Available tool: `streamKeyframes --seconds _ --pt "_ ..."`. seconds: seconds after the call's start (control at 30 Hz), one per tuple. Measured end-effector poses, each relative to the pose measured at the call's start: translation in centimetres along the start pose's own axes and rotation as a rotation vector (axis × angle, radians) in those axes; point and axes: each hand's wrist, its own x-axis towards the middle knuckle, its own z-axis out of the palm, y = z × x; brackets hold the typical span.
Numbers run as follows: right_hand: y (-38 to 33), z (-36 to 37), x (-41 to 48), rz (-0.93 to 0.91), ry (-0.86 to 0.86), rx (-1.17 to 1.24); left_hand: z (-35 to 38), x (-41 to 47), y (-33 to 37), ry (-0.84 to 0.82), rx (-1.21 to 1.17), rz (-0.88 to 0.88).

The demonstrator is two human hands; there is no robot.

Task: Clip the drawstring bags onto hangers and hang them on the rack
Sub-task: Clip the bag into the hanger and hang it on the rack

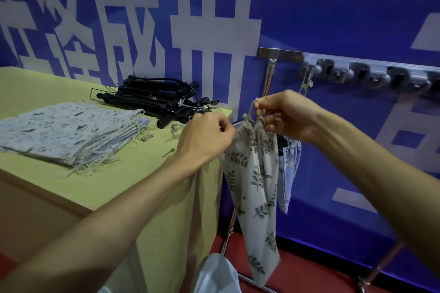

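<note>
A leaf-print drawstring bag (256,188) hangs in the air beside the table's right edge. My left hand (206,137) grips its gathered top on the left side. My right hand (283,115) pinches the bag's cord loops just above the neck. Behind it a pale blue bag (289,173) hangs, with a dark hanger part (283,141) showing at its top. A pile of black clip hangers (157,100) lies at the back of the table. A stack of printed drawstring bags (69,131) lies flat to the left of it. The metal rack (270,74) stands against the blue wall.
The yellow-green table (119,183) carries a few small loose metal clips (167,152) near its right side. A grey hook strip (371,75) runs along the wall at right. The rack's lower legs (381,269) stand on the red floor.
</note>
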Motion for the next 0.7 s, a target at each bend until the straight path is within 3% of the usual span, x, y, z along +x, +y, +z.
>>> streamKeyframes --seconds 0.03,0.1,0.17,0.3,0.43,0.6,0.7 --pt "-0.1 0.0 -0.1 -0.015 -0.012 -0.027 -0.1 0.0 0.8 0.050 -0.105 0.060" --pt "-0.3 0.1 -0.3 -0.040 -0.010 -0.054 0.2 0.3 2.4 -0.056 -0.273 0.121" --pt "-0.6 0.0 -0.3 -0.066 0.019 -0.086 1.3 1.0 3.2 -0.216 -0.394 0.094" --pt "-1.4 -1.2 -0.9 -0.113 0.066 -0.107 3.1 1.9 4.1 -0.230 -0.564 0.020" --pt "-3.0 -2.4 -1.9 -0.237 0.123 -0.170 3.8 3.0 6.0 -0.208 -0.408 0.089" --pt "-5.3 -3.6 -2.8 -0.390 0.375 -0.145 4.0 4.0 8.4 -0.185 -0.170 0.268" --pt "-5.6 -4.2 -3.2 -0.419 0.361 -0.070 4.6 3.6 9.3 -0.084 -0.020 0.353"
